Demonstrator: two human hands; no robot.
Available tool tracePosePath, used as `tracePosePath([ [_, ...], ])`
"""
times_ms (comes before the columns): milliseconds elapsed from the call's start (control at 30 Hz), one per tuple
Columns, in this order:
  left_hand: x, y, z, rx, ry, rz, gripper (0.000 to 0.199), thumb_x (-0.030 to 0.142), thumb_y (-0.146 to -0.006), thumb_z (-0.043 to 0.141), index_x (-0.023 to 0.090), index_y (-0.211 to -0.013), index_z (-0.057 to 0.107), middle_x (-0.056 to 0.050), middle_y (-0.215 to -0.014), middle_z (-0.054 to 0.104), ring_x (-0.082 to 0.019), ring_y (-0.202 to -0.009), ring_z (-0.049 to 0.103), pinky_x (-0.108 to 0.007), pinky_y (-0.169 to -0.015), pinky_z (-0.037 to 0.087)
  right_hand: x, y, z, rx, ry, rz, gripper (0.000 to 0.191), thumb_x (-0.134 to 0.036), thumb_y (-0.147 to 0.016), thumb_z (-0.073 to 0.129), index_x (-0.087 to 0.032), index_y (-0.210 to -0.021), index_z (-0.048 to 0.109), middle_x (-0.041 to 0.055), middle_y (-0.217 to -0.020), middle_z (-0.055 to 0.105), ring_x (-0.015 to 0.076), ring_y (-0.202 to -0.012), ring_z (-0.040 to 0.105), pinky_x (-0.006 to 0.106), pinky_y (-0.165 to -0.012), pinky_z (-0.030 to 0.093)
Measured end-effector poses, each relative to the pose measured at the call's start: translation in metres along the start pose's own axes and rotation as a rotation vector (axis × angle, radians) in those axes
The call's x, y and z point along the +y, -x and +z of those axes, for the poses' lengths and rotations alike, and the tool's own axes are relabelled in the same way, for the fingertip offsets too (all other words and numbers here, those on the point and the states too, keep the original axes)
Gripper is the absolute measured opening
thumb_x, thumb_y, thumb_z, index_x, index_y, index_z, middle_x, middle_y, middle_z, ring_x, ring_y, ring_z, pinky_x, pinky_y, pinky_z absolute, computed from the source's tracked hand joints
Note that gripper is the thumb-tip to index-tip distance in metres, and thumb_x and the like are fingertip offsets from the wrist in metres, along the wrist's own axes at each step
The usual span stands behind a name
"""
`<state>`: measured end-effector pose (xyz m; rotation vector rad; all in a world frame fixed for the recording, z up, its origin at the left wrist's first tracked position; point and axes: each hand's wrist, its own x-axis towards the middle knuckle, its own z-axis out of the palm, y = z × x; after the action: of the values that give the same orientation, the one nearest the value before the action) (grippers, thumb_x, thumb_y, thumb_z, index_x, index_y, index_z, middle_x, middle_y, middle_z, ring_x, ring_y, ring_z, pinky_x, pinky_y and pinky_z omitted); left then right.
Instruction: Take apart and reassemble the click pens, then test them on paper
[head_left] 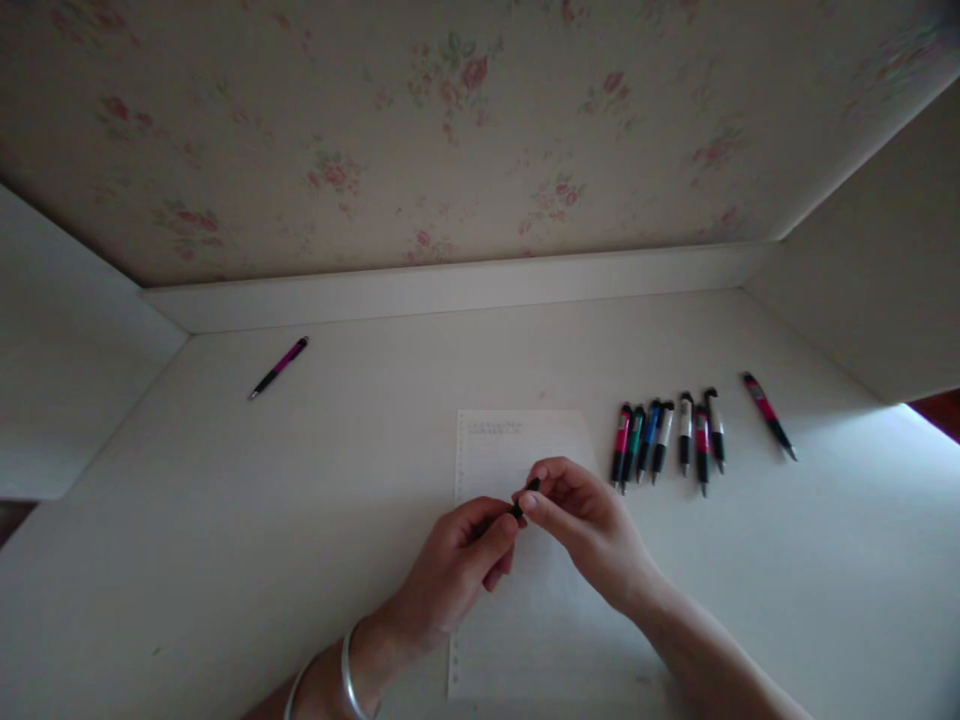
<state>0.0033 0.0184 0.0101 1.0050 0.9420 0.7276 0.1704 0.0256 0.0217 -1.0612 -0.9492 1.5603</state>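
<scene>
Over the paper, my left hand (pixel 457 565) and my right hand (pixel 581 520) meet at the fingertips. Between them is a black pen (pixel 534 485), mostly covered by the fingers, so only short dark pieces show. The left thumb and fingers are closed around its lower part. At its upper end, the right thumb and forefinger pinch it. Beneath both hands lies a sheet of lined paper (pixel 487 640) with punched holes down its left edge and a few lines of faint writing at the top.
Several pens (pixel 664 440) with coloured or white barrels lie in a row right of the paper. Farther right is a red and black pen (pixel 769 415). A purple and black pen (pixel 279 368) lies at the far left. White panels and a floral wall (pixel 465 150) bound the white table (pixel 262 520).
</scene>
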Motion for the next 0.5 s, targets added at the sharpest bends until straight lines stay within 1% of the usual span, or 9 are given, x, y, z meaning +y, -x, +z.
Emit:
tracePosePath([
  [67, 0.000, 0.000, 0.000, -0.002, -0.006, 0.005, 0.044, 0.058, -0.090, 0.061, 0.015, -0.080, 0.061, 0.005, -0.057, 0.046, -0.009, -0.049, 0.036, -0.024, -0.047, 0.027, 0.001, 0.001, 0.001, 0.017, 0.013, -0.017, 0.022, -0.037, -0.081, 0.081, -0.023, -0.092, 0.068, -0.0033, -0.068, 0.065, 0.0134, -0.065, 0.065, 0.025, -0.063, 0.052],
  [133, 0.000, 0.000, -0.001, -0.004, -0.009, 0.006, 0.043, 0.057, -0.091, 0.059, 0.015, -0.081, 0.061, 0.005, -0.058, 0.046, -0.009, -0.049, 0.037, -0.024, -0.047, 0.028, 0.000, 0.002, 0.002, 0.025, 0.064, -0.031, 0.026, -0.040, -0.082, 0.078, -0.023, -0.100, 0.071, -0.0017, -0.073, 0.065, 0.0143, -0.069, 0.065, 0.026, -0.064, 0.053],
  [167, 0.001, 0.000, -0.001, -0.005, -0.010, 0.006, 0.043, 0.057, -0.092, 0.059, 0.015, -0.082, 0.062, 0.005, -0.058, 0.047, -0.009, -0.050, 0.037, -0.024, -0.047, 0.028, 0.000, 0.002, 0.002, 0.025, 0.104, -0.040, 0.026, -0.042, -0.083, 0.077, -0.023, -0.101, 0.074, -0.0003, -0.076, 0.066, 0.0150, -0.071, 0.064, 0.027, -0.065, 0.053],
  [200, 0.001, 0.000, -0.001, -0.007, -0.011, 0.007, 0.043, 0.057, -0.092, 0.059, 0.015, -0.082, 0.062, 0.005, -0.058, 0.047, -0.009, -0.050, 0.037, -0.024, -0.047, 0.028, -0.001, 0.002, 0.002, 0.024, 0.142, -0.046, 0.026, -0.044, -0.084, 0.076, -0.022, -0.099, 0.076, 0.0013, -0.079, 0.066, 0.0158, -0.073, 0.064, 0.027, -0.066, 0.054],
  [300, 0.000, 0.001, -0.001, -0.012, -0.019, 0.018, 0.043, 0.057, -0.092, 0.059, 0.015, -0.080, 0.062, 0.004, -0.058, 0.047, -0.010, -0.051, 0.038, -0.024, -0.048, 0.029, -0.002, 0.002, 0.003, 0.028, 0.173, -0.051, 0.022, -0.043, -0.082, 0.077, -0.020, -0.081, 0.077, 0.0031, -0.080, 0.068, 0.0166, -0.074, 0.065, 0.028, -0.067, 0.054],
  [367, -0.001, 0.002, -0.001, -0.010, -0.017, 0.020, 0.044, 0.058, -0.090, 0.060, 0.015, -0.081, 0.062, 0.004, -0.058, 0.047, -0.010, -0.051, 0.038, -0.024, -0.048, 0.029, 0.000, 0.001, 0.003, 0.039, 0.120, -0.026, 0.022, -0.041, -0.079, 0.080, -0.020, -0.073, 0.074, 0.0021, -0.076, 0.069, 0.0161, -0.071, 0.065, 0.028, -0.066, 0.055],
  [433, -0.001, 0.002, -0.001, -0.008, -0.014, 0.013, 0.045, 0.060, -0.089, 0.062, 0.015, -0.084, 0.063, 0.005, -0.058, 0.046, -0.010, -0.051, 0.037, -0.024, -0.048, 0.029, 0.004, 0.001, 0.002, 0.056, 0.076, -0.002, 0.027, -0.041, -0.075, 0.084, -0.021, -0.067, 0.068, 0.0008, -0.071, 0.069, 0.0157, -0.065, 0.064, 0.028, -0.062, 0.054],
  [500, -0.001, 0.003, -0.001, -0.015, -0.014, 0.006, 0.047, 0.061, -0.088, 0.062, 0.015, -0.086, 0.064, 0.005, -0.058, 0.046, -0.010, -0.051, 0.037, -0.024, -0.048, 0.029, 0.008, 0.002, 0.002, 0.068, 0.096, -0.003, 0.032, -0.042, -0.073, 0.085, -0.021, -0.064, 0.063, -0.0004, -0.065, 0.066, 0.0156, -0.061, 0.061, 0.028, -0.058, 0.052],
])
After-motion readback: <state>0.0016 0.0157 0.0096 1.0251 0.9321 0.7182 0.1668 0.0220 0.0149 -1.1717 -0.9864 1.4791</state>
